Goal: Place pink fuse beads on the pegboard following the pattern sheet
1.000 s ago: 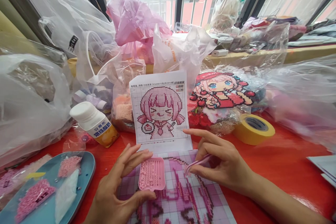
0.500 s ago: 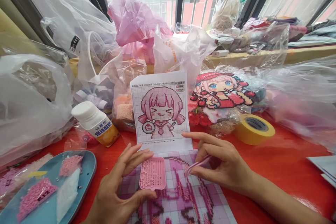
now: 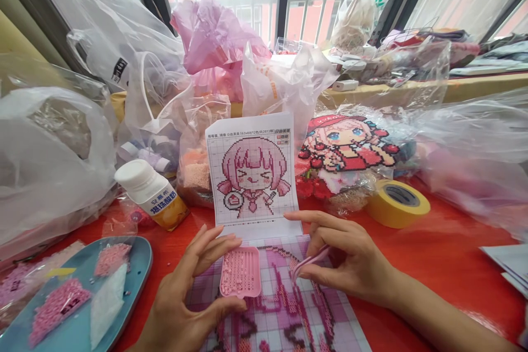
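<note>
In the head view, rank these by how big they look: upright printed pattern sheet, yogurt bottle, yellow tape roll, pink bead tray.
Largest to smallest:
1. Upright printed pattern sheet
2. Yogurt bottle and yellow tape roll: too alike to rank
3. Pink bead tray

1. The table (image 3: 433, 264) is red and glossy.
2. A gridded sheet (image 3: 348, 322) lies on it in the near middle, partly covered with small beads.
3. A blue plate (image 3: 138, 272) sits at the left, with a white-capped bottle (image 3: 154, 195) standing beyond it.
4. A roll of yellow tape (image 3: 381, 208) lies on the right.
5. Papers (image 3: 508, 263) appear to rest at the right edge, though they are cut off.
</note>
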`<state>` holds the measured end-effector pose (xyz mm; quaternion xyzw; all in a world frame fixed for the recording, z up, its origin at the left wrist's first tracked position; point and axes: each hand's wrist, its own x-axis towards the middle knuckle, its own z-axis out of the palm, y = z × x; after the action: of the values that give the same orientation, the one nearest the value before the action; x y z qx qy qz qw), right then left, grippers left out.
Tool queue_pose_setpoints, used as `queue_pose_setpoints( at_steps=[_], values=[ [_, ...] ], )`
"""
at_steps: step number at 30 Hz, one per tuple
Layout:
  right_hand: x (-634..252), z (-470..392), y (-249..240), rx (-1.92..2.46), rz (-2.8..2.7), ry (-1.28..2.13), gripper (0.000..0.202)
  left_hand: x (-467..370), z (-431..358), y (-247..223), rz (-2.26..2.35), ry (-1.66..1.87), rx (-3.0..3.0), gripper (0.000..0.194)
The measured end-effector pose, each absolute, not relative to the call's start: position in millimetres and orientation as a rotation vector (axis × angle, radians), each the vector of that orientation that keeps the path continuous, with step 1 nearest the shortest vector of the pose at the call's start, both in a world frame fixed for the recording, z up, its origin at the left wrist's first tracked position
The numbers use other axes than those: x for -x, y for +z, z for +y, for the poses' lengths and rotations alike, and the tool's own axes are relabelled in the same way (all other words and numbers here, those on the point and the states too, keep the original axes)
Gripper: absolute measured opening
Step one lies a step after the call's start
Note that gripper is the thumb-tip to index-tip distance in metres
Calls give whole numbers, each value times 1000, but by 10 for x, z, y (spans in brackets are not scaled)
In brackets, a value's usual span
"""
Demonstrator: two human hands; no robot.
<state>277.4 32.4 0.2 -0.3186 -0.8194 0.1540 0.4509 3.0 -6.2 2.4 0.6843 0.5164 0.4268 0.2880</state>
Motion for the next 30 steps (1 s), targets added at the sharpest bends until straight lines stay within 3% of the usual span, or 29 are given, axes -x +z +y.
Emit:
queue_pose_setpoints(
  at_steps=[30],
  values=[
    [-2791, 322, -79, 1015, -1830, 303, 26, -69, -44, 102, 1381, 1099, -1892, 67]
  ],
)
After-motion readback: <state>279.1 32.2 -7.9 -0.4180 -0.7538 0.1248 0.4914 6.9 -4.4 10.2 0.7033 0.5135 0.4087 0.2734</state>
